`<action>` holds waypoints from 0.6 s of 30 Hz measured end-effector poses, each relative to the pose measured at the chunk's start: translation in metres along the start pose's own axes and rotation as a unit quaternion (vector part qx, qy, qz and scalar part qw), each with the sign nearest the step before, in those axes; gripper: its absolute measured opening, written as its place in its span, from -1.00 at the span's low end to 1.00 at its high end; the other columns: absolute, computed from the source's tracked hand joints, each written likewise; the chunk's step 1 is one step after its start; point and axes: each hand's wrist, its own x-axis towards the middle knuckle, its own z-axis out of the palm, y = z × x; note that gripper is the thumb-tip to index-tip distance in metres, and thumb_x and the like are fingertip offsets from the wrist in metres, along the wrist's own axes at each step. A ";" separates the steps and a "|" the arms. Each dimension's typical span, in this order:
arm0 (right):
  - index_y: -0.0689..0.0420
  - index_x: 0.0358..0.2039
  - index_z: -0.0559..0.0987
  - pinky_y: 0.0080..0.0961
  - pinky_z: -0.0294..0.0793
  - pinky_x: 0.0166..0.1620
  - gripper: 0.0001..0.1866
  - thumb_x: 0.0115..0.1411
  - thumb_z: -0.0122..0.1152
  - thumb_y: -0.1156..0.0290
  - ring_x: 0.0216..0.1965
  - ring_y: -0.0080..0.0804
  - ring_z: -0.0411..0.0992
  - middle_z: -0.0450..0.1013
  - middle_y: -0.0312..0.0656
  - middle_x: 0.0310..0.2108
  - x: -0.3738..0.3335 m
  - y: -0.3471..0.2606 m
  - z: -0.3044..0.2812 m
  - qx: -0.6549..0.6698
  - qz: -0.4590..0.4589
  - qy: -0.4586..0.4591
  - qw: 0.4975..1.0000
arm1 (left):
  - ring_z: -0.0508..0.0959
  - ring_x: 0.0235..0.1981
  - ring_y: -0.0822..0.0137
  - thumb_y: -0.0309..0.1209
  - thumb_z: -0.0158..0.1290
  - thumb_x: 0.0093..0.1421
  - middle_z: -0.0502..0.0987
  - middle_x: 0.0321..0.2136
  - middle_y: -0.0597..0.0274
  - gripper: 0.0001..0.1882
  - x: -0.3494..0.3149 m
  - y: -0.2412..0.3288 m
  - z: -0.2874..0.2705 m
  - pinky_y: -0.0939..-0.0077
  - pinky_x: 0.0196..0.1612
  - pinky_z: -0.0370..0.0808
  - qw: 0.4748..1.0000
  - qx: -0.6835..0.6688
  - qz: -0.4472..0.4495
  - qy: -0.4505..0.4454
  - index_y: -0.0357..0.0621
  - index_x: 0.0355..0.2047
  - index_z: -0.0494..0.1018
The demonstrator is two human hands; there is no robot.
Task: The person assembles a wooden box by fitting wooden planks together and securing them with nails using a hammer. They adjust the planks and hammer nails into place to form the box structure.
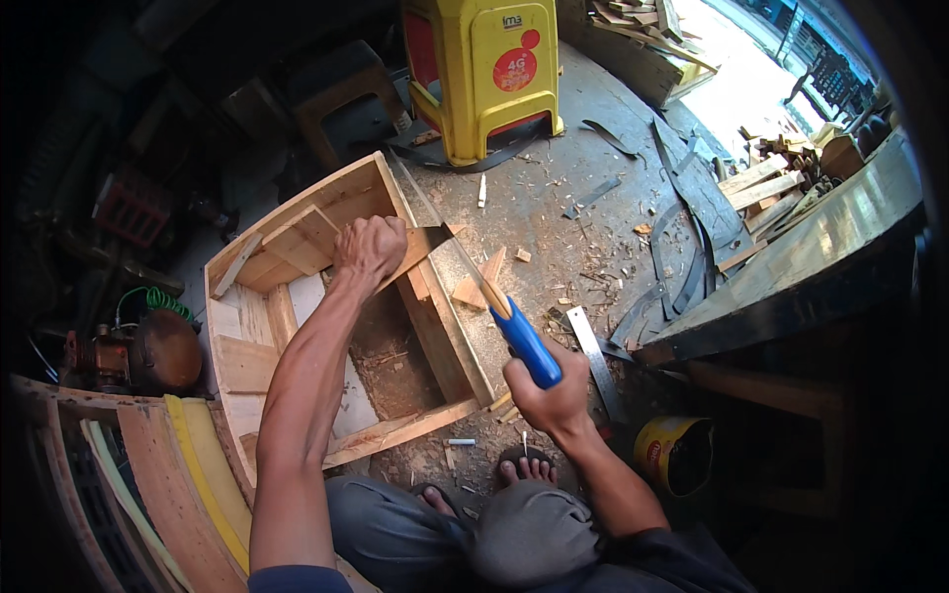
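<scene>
Saw (530, 344) held in right hand (554, 395); left hand (370, 247) clenched on board (419, 249) over wooden box (400, 431); far side, yellow stool (481, 84).

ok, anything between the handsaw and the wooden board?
Nothing visible: the blue-handled handsaw in the right hand appears to cross the wooden board near its end; left hand clear of the blade.

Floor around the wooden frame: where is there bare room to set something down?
Barest is the grey floor between the yellow stool and the scrap-wood box, beyond the black strips. It is crowded beside the wooden frame, around the saw in the right hand, where offcuts lie.
</scene>
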 end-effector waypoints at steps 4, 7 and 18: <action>0.27 -0.55 0.54 -0.41 0.42 -0.57 -0.82 0.05 0.30 0.42 -0.71 -0.44 0.47 0.40 -0.08 -0.75 -0.020 -0.007 -0.009 0.016 0.014 -0.035 0.999 | 0.64 -0.20 -0.32 -0.17 -0.22 0.27 0.60 -0.31 -0.43 -0.43 0.000 -0.008 -0.008 -0.05 0.01 0.54 1.000 0.010 -0.014 -0.006 -0.43 -0.38 0.64; 0.33 -0.36 0.67 -0.52 0.50 -0.52 -0.82 -0.03 0.30 0.55 -0.66 -0.54 0.52 0.50 -0.15 -0.66 -0.102 -0.012 -0.077 0.023 -0.046 -0.034 0.998 | 0.64 -0.19 -0.31 -0.17 -0.23 0.27 0.61 -0.30 -0.42 -0.43 0.002 -0.004 -0.007 -0.06 0.01 0.53 1.000 0.016 -0.008 -0.012 -0.42 -0.36 0.65; 0.31 -0.52 0.60 -0.46 0.51 -0.51 -0.91 -0.02 0.29 0.53 -0.64 -0.44 0.55 0.54 -0.04 -0.64 -0.073 -0.005 -0.054 0.022 -0.006 -0.064 0.998 | 0.63 -0.15 -0.32 -0.15 -0.27 0.29 0.60 -0.27 -0.42 -0.40 0.004 -0.014 -0.007 -0.03 0.06 0.52 0.999 0.033 -0.031 -0.019 -0.45 -0.34 0.64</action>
